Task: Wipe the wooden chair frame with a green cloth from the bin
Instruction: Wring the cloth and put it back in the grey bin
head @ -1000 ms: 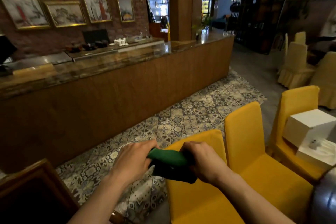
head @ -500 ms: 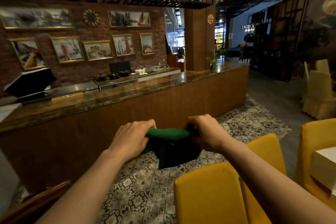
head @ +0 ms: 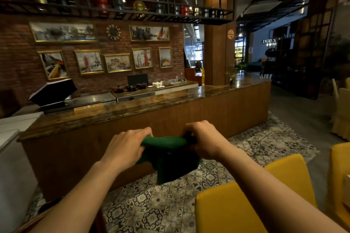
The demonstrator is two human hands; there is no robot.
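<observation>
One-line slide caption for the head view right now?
Both hands, left and right, grip a green cloth in mid-air above patterned floor tiles.

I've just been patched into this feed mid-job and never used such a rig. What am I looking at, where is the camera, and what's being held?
There is no machine here: one wide camera sits on a person's head, looking forward and down at their bare arms. The left hand and right hand each grip one end of a green cloth, which is stretched between them in mid-air while the rest hangs down. Behind stands a long wooden counter. Yellow chairs are at lower right. A wooden chair frame barely shows at bottom left, untouched.
</observation>
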